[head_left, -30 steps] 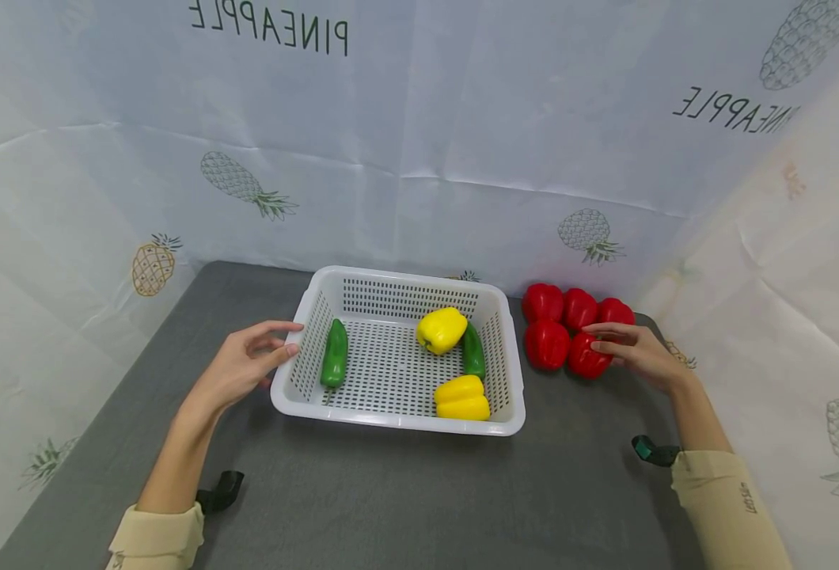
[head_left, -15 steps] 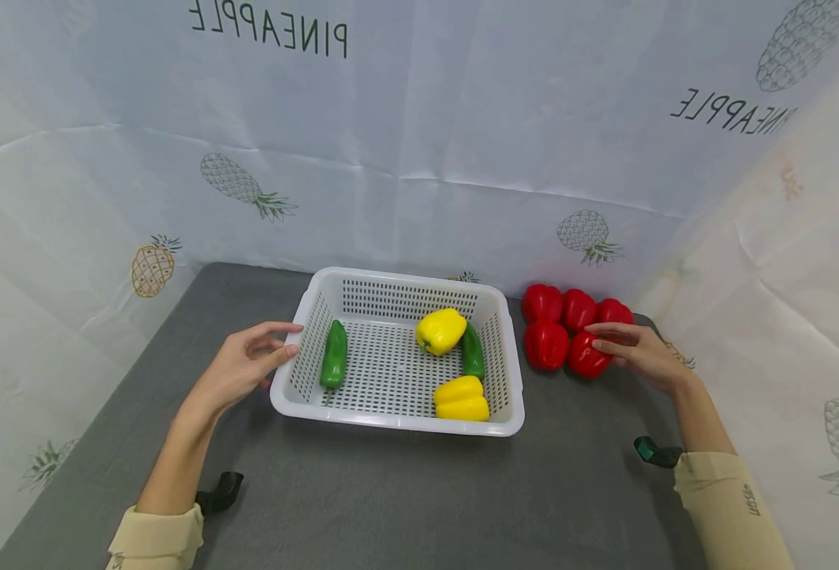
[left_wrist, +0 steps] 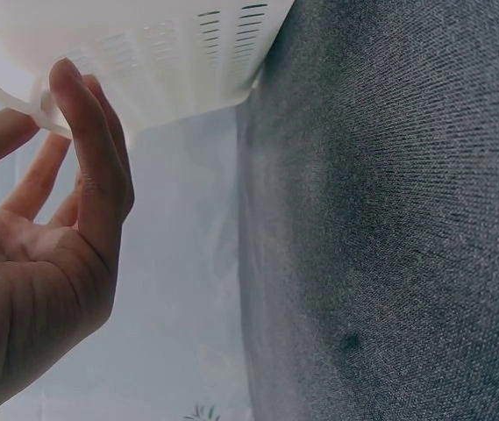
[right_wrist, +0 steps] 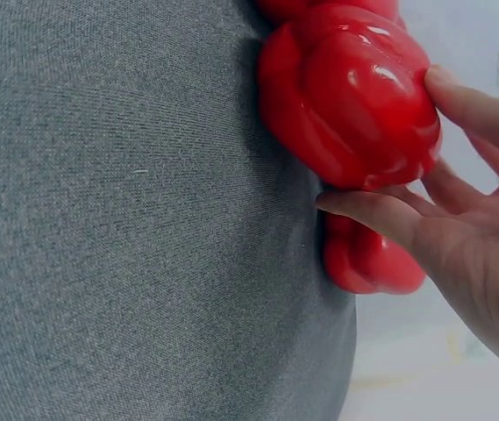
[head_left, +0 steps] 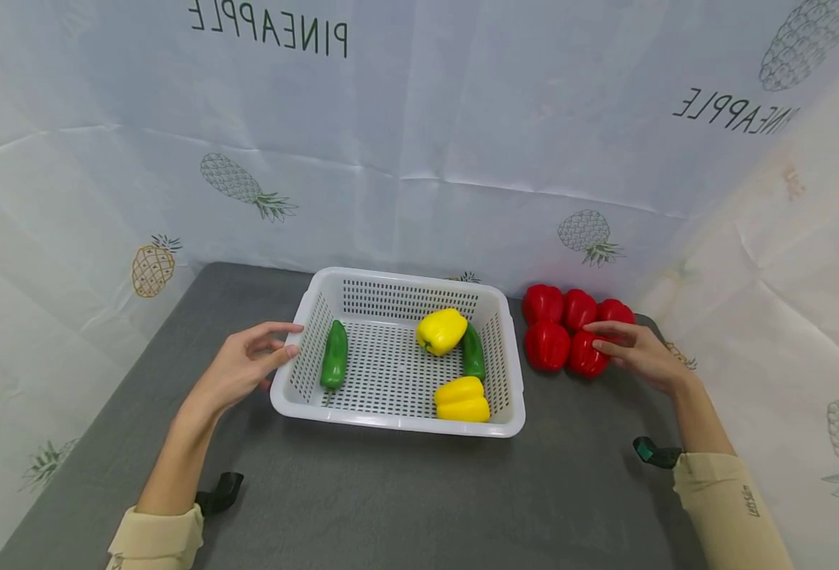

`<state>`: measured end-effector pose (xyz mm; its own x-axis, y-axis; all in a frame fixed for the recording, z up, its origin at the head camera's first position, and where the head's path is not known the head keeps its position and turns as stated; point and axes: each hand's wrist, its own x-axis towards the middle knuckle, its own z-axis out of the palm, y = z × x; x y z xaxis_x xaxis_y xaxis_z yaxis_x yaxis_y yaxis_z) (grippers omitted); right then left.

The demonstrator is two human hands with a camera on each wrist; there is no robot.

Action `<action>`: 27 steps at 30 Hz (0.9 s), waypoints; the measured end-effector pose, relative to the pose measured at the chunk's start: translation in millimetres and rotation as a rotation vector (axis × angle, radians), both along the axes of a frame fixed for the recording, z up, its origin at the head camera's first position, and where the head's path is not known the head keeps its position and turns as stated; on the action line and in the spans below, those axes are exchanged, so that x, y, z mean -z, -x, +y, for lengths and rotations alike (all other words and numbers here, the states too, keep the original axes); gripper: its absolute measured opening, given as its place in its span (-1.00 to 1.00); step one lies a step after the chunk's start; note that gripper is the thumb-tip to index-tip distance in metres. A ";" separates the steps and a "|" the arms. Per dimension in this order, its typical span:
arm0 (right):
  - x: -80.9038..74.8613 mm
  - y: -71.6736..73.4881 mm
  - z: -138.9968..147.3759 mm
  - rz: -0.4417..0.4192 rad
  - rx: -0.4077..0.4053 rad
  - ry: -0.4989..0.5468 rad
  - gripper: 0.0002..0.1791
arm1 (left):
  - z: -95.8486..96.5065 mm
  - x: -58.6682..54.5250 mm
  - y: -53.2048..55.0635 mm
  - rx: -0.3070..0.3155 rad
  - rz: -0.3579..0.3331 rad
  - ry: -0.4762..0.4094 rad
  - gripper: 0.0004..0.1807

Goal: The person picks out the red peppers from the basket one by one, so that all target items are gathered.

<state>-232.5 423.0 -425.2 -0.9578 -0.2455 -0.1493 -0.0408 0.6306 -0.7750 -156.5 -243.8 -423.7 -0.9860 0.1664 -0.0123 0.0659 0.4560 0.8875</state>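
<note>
A white perforated plastic basket [head_left: 401, 427] stands on the dark table. My left hand [head_left: 237, 364] holds its left rim with thumb and fingers, seen closer where the hand [left_wrist: 65, 228] meets the rim. In the basket lie a green chili pepper [head_left: 335, 355] at the left, a second green chili pepper [head_left: 472, 353] at the right, and two yellow bell peppers, one farther back [head_left: 441, 330], one near the front corner [head_left: 462, 399]. My right hand [head_left: 640, 352] holds a red bell pepper [head_left: 586, 356], its thumb and fingers around it; the right wrist view shows this pepper [right_wrist: 354, 96] closely.
More red bell peppers stand packed beside it, such as the front-left one [head_left: 547, 346] and a back one [head_left: 542, 303]. The grey cloth-covered table [head_left: 391, 499] reaches back to a white pineapple-print curtain [head_left: 419, 119]. Dark wrist devices sit near both sleeves.
</note>
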 end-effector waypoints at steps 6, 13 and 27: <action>-0.1 0.1 -0.4 0.044 0.020 -0.058 -0.46 | -0.2 -0.4 -0.3 0.006 -0.013 -0.021 -0.44; -0.2 0.2 -2.1 0.082 0.038 -0.051 -0.48 | -0.7 0.5 -0.3 0.004 -0.014 -0.016 -0.44; -7.0 -1.7 -2.1 0.070 0.054 -0.060 -0.42 | -1.3 0.8 -1.3 0.008 0.007 0.001 -0.45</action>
<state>-230.8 420.8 -418.1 -0.9781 -0.1857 -0.0940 -0.0584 0.6782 -0.7326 -155.3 -245.1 -424.5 -0.9846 0.1746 -0.0059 0.0756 0.4562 0.8867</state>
